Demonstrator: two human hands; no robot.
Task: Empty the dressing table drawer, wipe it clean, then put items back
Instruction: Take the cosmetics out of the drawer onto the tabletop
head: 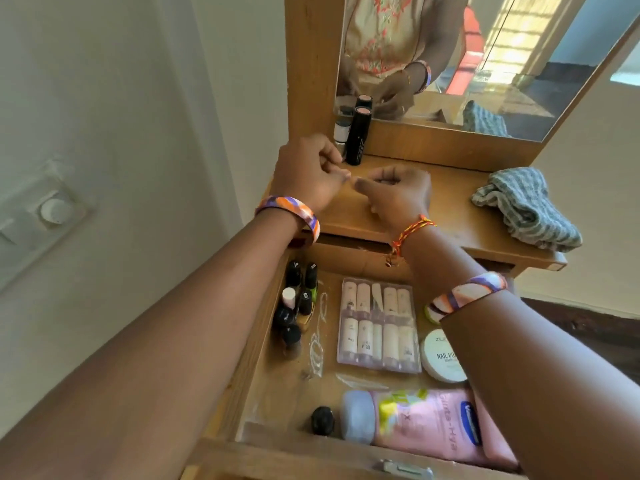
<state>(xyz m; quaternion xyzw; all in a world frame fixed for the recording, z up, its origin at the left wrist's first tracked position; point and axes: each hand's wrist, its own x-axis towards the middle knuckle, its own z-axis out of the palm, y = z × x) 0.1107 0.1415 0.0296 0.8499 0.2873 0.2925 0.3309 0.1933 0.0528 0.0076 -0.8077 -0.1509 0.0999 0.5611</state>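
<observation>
- Both hands, left (308, 171) and right (398, 192), have fingers curled over the wooden counter (446, 202); whether either grip holds anything, I cannot tell
- Open wooden drawer (277, 407) looks mostly full; only a black tube (358, 135) is out
- Wiping with the striped grey cloth (526, 209) and refilling remain

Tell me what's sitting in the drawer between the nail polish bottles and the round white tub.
In the head view, a clear plastic case of small pale tubes lies between the nail polish bottles and the round white tub.

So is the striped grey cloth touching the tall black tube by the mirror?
Apart. The head view shows the striped grey cloth at the tabletop's right end, the tall black tube far left, bare wood between.
</observation>
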